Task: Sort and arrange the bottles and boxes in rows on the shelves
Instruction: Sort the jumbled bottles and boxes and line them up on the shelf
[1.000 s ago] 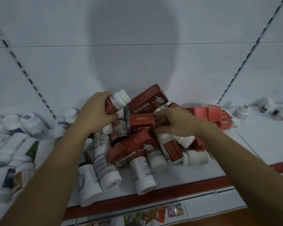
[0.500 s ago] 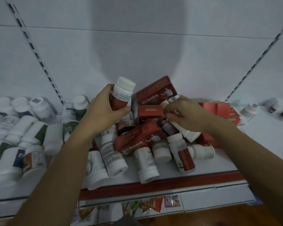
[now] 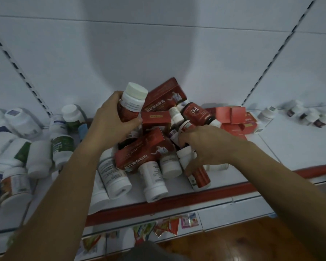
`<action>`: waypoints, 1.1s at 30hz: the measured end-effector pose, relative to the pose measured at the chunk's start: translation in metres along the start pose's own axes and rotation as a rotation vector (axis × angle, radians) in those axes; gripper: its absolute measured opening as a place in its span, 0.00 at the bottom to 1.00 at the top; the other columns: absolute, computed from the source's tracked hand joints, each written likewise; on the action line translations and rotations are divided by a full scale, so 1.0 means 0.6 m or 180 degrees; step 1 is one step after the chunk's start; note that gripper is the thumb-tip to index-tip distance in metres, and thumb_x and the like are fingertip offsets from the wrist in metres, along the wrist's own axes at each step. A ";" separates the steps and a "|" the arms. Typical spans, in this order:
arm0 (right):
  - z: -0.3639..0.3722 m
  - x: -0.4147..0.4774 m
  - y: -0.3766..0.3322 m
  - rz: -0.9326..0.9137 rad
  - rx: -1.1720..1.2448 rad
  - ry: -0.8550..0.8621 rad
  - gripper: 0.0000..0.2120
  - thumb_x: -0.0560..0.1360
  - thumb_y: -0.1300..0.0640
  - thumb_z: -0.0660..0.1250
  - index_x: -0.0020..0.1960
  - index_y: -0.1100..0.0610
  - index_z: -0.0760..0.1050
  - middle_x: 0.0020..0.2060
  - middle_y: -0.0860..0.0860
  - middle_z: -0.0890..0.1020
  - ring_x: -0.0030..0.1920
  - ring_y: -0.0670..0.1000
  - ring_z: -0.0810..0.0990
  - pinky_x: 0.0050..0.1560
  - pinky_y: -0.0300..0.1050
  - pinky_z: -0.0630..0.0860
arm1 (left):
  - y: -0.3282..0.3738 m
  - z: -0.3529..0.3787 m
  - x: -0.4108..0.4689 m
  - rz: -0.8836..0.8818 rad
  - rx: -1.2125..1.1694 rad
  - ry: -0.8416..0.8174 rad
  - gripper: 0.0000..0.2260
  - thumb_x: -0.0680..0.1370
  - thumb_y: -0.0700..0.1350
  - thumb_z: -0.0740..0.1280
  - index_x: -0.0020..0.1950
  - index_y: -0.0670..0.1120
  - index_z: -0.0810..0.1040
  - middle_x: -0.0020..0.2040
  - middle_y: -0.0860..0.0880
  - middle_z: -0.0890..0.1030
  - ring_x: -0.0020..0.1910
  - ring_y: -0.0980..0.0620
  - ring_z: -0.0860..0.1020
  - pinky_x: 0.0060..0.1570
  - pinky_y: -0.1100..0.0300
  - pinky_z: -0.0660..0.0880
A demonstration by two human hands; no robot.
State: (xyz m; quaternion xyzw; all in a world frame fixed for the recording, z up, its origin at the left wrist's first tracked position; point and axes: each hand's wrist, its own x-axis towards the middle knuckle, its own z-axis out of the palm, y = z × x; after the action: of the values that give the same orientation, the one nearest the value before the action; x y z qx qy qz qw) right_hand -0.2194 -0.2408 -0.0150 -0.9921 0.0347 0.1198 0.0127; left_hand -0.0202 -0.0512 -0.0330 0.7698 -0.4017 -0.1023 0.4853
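Right fingers [image 3: 185,137] near red "Fe" bottle [image 3: 197,113]

The left hand [image 3: 109,125] is gripping a white-capped bottle [image 3: 133,102] with a red label, holding it upright above the heap. The right hand [image 3: 209,146] is curling thumb and fingers round the cap end of a lying red bottle [image 3: 200,176], which is pointing toward the shelf [image 3: 290,147] front. Between the hands, red boxes [image 3: 145,153] are lying slantwise over white bottles [image 3: 152,178]. A group of pale bottles [image 3: 38,157] is lying at the left, and small bottles [image 3: 309,115] are sitting well apart at the far right.
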 end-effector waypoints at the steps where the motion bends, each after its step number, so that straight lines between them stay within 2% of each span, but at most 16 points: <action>1: 0.001 -0.002 -0.001 0.0025 0.0072 0.0014 0.32 0.62 0.30 0.76 0.56 0.48 0.73 0.50 0.45 0.80 0.45 0.48 0.77 0.45 0.47 0.78 | 0.000 0.000 0.001 -0.0013 -0.0004 0.0015 0.23 0.73 0.47 0.78 0.64 0.54 0.73 0.54 0.59 0.81 0.51 0.66 0.80 0.51 0.64 0.76; 5: 0.003 -0.005 -0.005 0.0071 0.0196 0.0116 0.29 0.65 0.35 0.77 0.55 0.49 0.69 0.49 0.46 0.79 0.44 0.49 0.78 0.44 0.48 0.79 | 0.002 0.001 0.002 -0.0032 -0.0026 0.0037 0.23 0.73 0.48 0.78 0.64 0.55 0.73 0.53 0.60 0.81 0.51 0.69 0.79 0.50 0.66 0.75; 8: 0.002 -0.003 -0.003 0.0104 0.0423 0.0217 0.28 0.63 0.37 0.79 0.51 0.47 0.67 0.45 0.45 0.78 0.41 0.49 0.78 0.40 0.47 0.77 | -0.001 0.002 0.001 -0.0061 -0.0044 0.0037 0.23 0.73 0.48 0.78 0.64 0.54 0.73 0.54 0.59 0.81 0.51 0.67 0.80 0.51 0.64 0.77; 13: -0.048 -0.002 0.013 0.0223 0.0487 0.0596 0.31 0.67 0.37 0.76 0.64 0.47 0.70 0.53 0.41 0.68 0.49 0.44 0.69 0.44 0.41 0.68 | -0.010 -0.009 0.000 -0.0146 0.0004 0.0113 0.24 0.72 0.46 0.79 0.64 0.54 0.74 0.54 0.56 0.82 0.54 0.56 0.82 0.58 0.48 0.80; 16: -0.102 0.017 0.025 0.0325 0.0443 0.0795 0.30 0.68 0.36 0.75 0.64 0.47 0.74 0.53 0.47 0.72 0.50 0.49 0.74 0.49 0.47 0.74 | -0.016 -0.030 -0.006 -0.0258 0.0033 0.0326 0.23 0.70 0.46 0.79 0.61 0.55 0.74 0.52 0.57 0.82 0.52 0.55 0.82 0.56 0.45 0.80; 18: -0.140 0.041 0.031 0.0374 0.0419 0.0983 0.30 0.67 0.37 0.75 0.63 0.49 0.74 0.52 0.50 0.74 0.50 0.52 0.75 0.52 0.50 0.75 | -0.021 -0.057 -0.016 -0.0361 0.0078 0.0543 0.21 0.70 0.45 0.78 0.59 0.55 0.74 0.50 0.56 0.81 0.50 0.53 0.81 0.54 0.45 0.80; 21: -0.197 0.093 0.020 0.0277 0.0319 0.1252 0.27 0.66 0.39 0.75 0.60 0.48 0.73 0.50 0.49 0.75 0.49 0.54 0.76 0.52 0.52 0.74 | -0.038 -0.116 -0.042 -0.0531 0.0096 0.0884 0.21 0.68 0.51 0.77 0.57 0.54 0.74 0.48 0.54 0.81 0.47 0.51 0.81 0.53 0.43 0.79; 23: -0.233 0.139 -0.011 0.0066 0.0274 0.1411 0.25 0.66 0.40 0.75 0.58 0.47 0.73 0.49 0.49 0.77 0.49 0.55 0.76 0.52 0.53 0.75 | -0.054 -0.168 -0.066 -0.0620 0.0038 0.1167 0.22 0.66 0.56 0.75 0.57 0.53 0.75 0.50 0.53 0.82 0.49 0.50 0.81 0.53 0.44 0.80; 25: -0.262 0.189 -0.059 -0.0195 0.0332 0.1509 0.24 0.67 0.41 0.75 0.59 0.48 0.74 0.50 0.49 0.78 0.48 0.55 0.77 0.52 0.53 0.76 | -0.074 -0.223 -0.092 -0.0691 0.0043 0.1435 0.23 0.69 0.57 0.77 0.59 0.53 0.75 0.51 0.54 0.82 0.49 0.55 0.81 0.52 0.50 0.80; 27: -0.282 0.237 -0.115 -0.0420 0.0409 0.1500 0.25 0.67 0.41 0.75 0.60 0.48 0.74 0.51 0.49 0.79 0.48 0.54 0.77 0.51 0.51 0.76 | -0.091 -0.276 -0.118 -0.0719 0.0040 0.1674 0.19 0.74 0.50 0.77 0.60 0.51 0.74 0.52 0.56 0.81 0.46 0.63 0.80 0.48 0.59 0.79; 29: -0.293 0.290 -0.183 -0.0684 0.0528 0.1452 0.26 0.66 0.39 0.74 0.60 0.48 0.75 0.50 0.47 0.78 0.47 0.53 0.76 0.51 0.50 0.75 | -0.105 -0.335 -0.148 -0.0798 0.0011 0.1911 0.18 0.75 0.46 0.76 0.61 0.51 0.74 0.52 0.56 0.82 0.45 0.65 0.80 0.45 0.65 0.78; 31: -0.299 0.341 -0.254 -0.0973 0.0611 0.1428 0.27 0.65 0.39 0.74 0.59 0.49 0.76 0.48 0.47 0.78 0.44 0.51 0.75 0.50 0.49 0.75 | -0.121 -0.396 -0.180 -0.0855 0.0034 0.2213 0.19 0.75 0.47 0.77 0.62 0.52 0.74 0.52 0.59 0.81 0.46 0.66 0.80 0.45 0.66 0.79; 33: -0.303 0.396 -0.333 -0.1272 0.0704 0.1379 0.25 0.66 0.41 0.77 0.58 0.50 0.77 0.47 0.48 0.79 0.42 0.50 0.74 0.51 0.50 0.76 | -0.141 -0.462 -0.220 -0.0885 0.0158 0.2551 0.19 0.73 0.50 0.78 0.61 0.53 0.75 0.52 0.60 0.81 0.47 0.66 0.80 0.48 0.61 0.79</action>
State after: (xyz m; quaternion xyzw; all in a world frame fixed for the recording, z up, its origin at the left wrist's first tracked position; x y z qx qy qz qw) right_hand 0.0683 -0.0632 0.1085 -0.9743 -0.1462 -0.1038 0.1360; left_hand 0.0889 0.2451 0.0066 0.8071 -0.0759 0.1503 0.5659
